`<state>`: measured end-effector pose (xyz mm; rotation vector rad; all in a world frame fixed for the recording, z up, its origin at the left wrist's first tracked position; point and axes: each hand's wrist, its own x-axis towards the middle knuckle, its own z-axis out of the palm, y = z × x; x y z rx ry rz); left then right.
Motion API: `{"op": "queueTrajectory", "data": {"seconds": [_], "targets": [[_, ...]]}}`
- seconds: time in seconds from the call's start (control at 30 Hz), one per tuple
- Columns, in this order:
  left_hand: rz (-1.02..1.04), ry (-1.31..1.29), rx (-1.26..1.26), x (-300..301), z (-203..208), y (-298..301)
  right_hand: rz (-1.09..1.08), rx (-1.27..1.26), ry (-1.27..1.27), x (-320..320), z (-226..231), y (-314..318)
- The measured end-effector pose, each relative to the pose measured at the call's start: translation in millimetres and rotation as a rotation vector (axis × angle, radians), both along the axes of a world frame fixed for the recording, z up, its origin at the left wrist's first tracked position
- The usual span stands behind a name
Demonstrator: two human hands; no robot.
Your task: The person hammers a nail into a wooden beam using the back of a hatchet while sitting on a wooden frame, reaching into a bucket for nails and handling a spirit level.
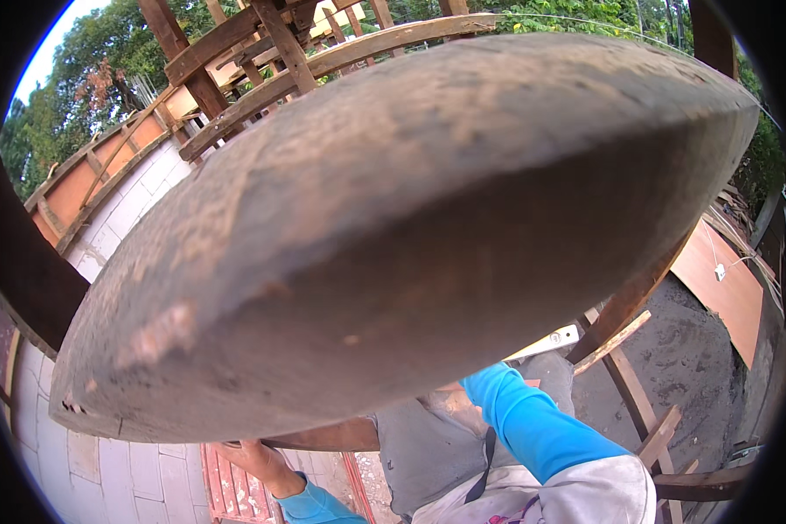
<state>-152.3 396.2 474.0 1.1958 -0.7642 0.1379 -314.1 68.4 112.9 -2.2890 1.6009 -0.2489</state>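
Note:
A thick, weathered wooden beam fills the middle of the view, very close and slightly blurred. It slants from lower left to upper right. My left hand shows just below the beam's lower left edge, with the beam covering most of its fingers. Whether it touches the beam I cannot tell. My right arm, in a bright blue sleeve, reaches up behind the beam, which hides the right hand. Near that sleeve, a pale flat bar with a hole in its end pokes out beside a thin wooden strip.
Timber framing rises at the back. A light block wall with orange boards above it runs along the left. Wooden braces stand at right over grey ground. A tan panel and a white cable lie beyond.

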Motion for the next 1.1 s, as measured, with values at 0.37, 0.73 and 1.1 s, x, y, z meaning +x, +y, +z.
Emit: {"op": "queueTrajectory", "data": {"seconds": [0.37, 0.73, 1.1], "targets": [[0.004, 0.004, -0.022, 4.1, -6.2, 7.1, -0.023, 0.02, 0.152, 25.4, 34.3, 1.6], [-0.072, 0.044, 0.037, -5.9, 7.9, 8.7, 0.04, -0.03, 0.19, 22.0, 27.2, 3.7], [0.03, -0.014, 0.024, 3.0, -1.5, 8.7, 0.049, -0.198, -0.273, -50.4, 84.2, 48.1]]}}
